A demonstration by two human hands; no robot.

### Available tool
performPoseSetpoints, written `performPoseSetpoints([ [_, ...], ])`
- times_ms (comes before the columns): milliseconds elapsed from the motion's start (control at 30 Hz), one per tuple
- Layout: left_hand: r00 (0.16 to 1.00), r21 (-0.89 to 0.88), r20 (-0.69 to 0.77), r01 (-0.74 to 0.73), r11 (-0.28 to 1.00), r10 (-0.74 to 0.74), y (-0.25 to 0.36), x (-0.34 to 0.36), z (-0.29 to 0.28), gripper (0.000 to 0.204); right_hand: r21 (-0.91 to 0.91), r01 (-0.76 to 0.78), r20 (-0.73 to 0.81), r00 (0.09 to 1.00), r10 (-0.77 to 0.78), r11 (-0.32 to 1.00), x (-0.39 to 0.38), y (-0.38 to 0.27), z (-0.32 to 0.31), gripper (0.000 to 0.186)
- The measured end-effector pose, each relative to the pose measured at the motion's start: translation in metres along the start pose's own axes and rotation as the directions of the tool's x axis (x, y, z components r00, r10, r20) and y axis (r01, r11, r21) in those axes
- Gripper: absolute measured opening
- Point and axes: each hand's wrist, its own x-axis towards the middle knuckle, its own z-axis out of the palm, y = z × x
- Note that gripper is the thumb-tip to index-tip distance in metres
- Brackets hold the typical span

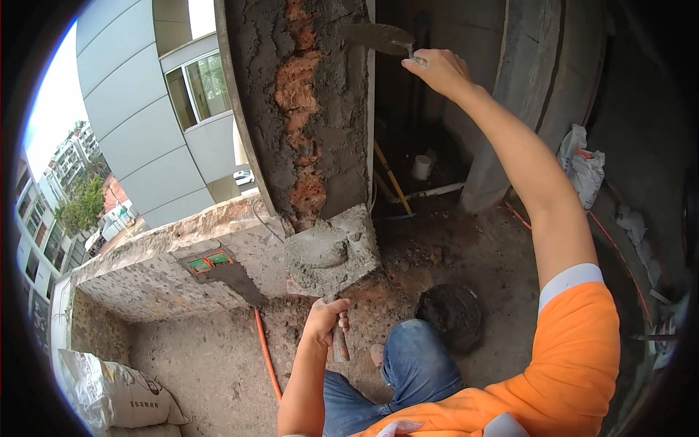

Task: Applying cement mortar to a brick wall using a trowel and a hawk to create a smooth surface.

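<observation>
My left hand [326,320] is closed round the handle of a plasterer's hawk [298,266], low in front of the wall. A heap of wet grey mortar [335,246] covers most of the board. Up at the right, my right hand [443,71] grips a trowel [378,38], its blade against the right side of the brick pillar [342,109]. Fresh dark mortar coats both sides of the pillar's face. A ragged strip of bare red brick [297,95] runs down between them. Straight strips edge the pillar on both sides.
A dark bucket [448,315] of mortar stands by my right knee. An orange conduit [266,353] rises from the floor beside the low wall [196,269]. White sacks [120,393] lie at the lower left, another sack [582,164] at the right. A white pipe [437,191] lies behind.
</observation>
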Motion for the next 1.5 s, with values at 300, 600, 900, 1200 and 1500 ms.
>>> performPoseSetpoints([
  [300,0.999,0.091,-0.05,-0.008,0.996,0.013,-0.014,-0.014,-0.005,0.013,-0.151,-0.127,-0.249,0.965,0.086,0.98,0.057,0.001,-0.044,0.043],
  [600,0.98,0.226,-0.138,-0.11,0.968,0.143,-0.022,0.027,0.034,0.02,0.353,0.012,-0.025,1.0,-0.003,0.936,-0.186,-0.036,0.045,0.034],
  [900,0.957,0.52,-0.234,-0.026,0.854,0.172,-0.08,0.051,-0.016,0.018,0.07,-0.489,0.603,0.715,0.354,0.869,-0.38,0.015,0.035,0.03],
  [1200,0.957,0.665,-0.244,0.283,0.691,-0.156,-0.214,0.061,-0.104,0.015,-0.268,0.309,0.958,-0.013,0.286,0.913,-0.509,0.103,0.086,0.024],
  [1500,0.929,0.597,-0.283,0.366,0.714,-0.239,-0.227,0.062,-0.113,0.022,-0.127,0.115,0.953,-0.261,0.153,0.985,-0.622,0.063,0.155,0.032],
])
